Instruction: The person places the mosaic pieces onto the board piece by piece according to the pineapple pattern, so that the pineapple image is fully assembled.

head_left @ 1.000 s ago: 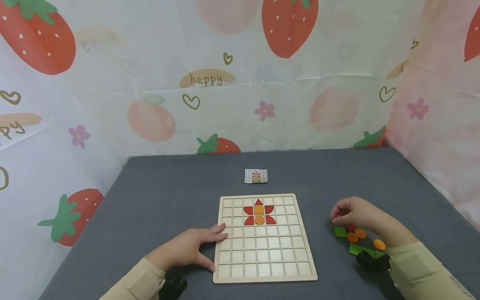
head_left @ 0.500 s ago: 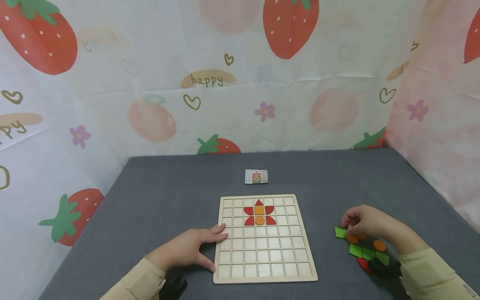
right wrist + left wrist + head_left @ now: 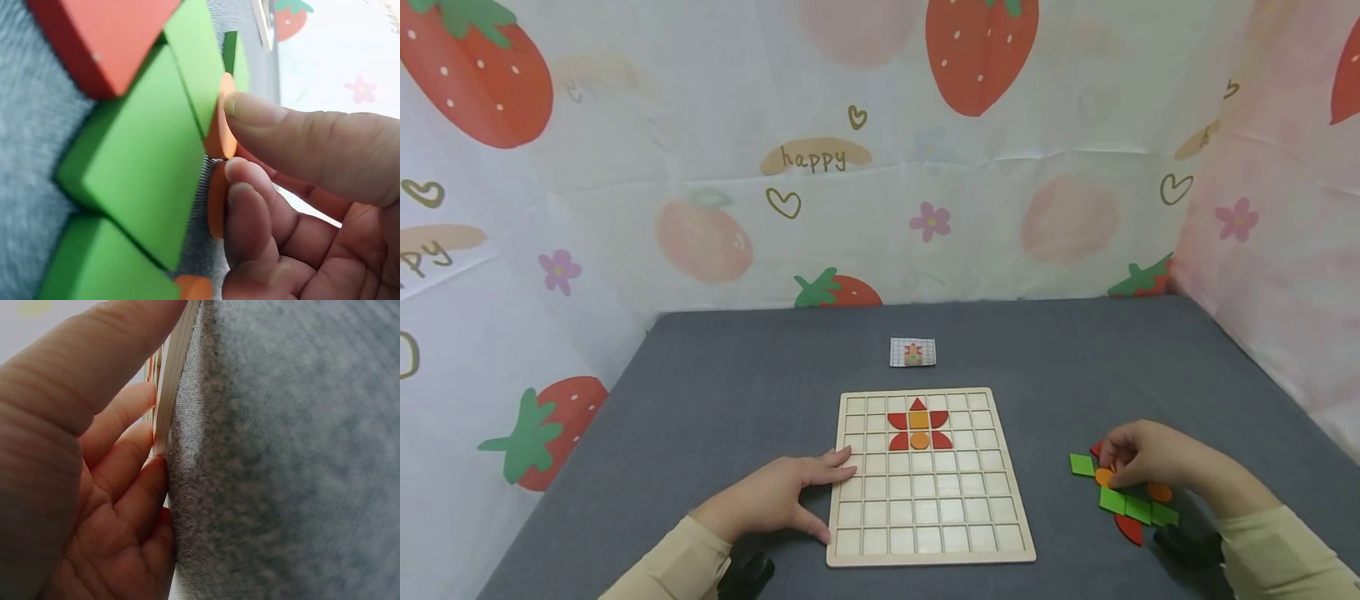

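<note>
My left hand (image 3: 778, 496) rests at the left edge of a wooden grid board (image 3: 930, 558). Its fingers are extended, fingertips on the rim and thumb near the lower left corner; the left wrist view shows them against the board's side (image 3: 173, 381). On the board, red pieces (image 3: 898, 421) surround an orange square (image 3: 918, 419) and an orange disc (image 3: 920, 440). My right hand (image 3: 1165, 462) has bent fingers low over loose pieces. In the right wrist view its thumb touches one orange disc (image 3: 215, 134), and its fingertips meet another disc (image 3: 216, 206); whether it pinches one is unclear.
Green squares (image 3: 1125, 505) form a short row beside the right hand, with a red piece (image 3: 1130, 530) below it. Another green square (image 3: 1082, 465) lies left of the discs. A small printed pattern card (image 3: 913, 352) lies behind the board on the grey cloth (image 3: 760, 367).
The right hand has moved right and down over the loose pieces, now lower among the orange discs. The red piece below the green squares has come into view. The left hand has stayed put.
</note>
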### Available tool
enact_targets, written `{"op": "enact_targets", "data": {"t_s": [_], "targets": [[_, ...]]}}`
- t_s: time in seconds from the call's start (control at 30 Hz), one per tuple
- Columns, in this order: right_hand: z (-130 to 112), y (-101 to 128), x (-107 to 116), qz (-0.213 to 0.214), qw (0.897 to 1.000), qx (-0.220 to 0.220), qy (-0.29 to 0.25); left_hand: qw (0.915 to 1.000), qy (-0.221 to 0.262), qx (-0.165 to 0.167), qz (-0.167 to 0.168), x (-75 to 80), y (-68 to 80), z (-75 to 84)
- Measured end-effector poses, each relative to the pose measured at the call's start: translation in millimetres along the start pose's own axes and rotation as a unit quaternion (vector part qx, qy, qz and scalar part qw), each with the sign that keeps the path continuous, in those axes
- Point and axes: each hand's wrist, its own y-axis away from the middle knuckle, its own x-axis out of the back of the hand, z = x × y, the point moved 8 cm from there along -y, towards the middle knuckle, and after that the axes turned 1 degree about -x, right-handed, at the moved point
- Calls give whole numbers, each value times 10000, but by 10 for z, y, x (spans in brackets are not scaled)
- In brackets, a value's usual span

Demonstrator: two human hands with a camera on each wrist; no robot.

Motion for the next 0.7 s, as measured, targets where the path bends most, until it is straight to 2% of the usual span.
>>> {"op": "enact_targets", "data": {"t_s": [0.13,0.37,0.6,0.7], "targets": [[-31,-15,-19,-43,9997,204,142,10000,-4,-65,13,0,2,8],[-64,-29,-37,-92,9993,292,200,9999,29,75,-62,-26,-2,-22],[-93,-8,-25,-253,9994,244,-65,9999,-62,87,-80,-34,-17,-59],[-112,-11,9,-174,9995,203,-166,9999,-63,88,-105,-36,-19,-64]]}}
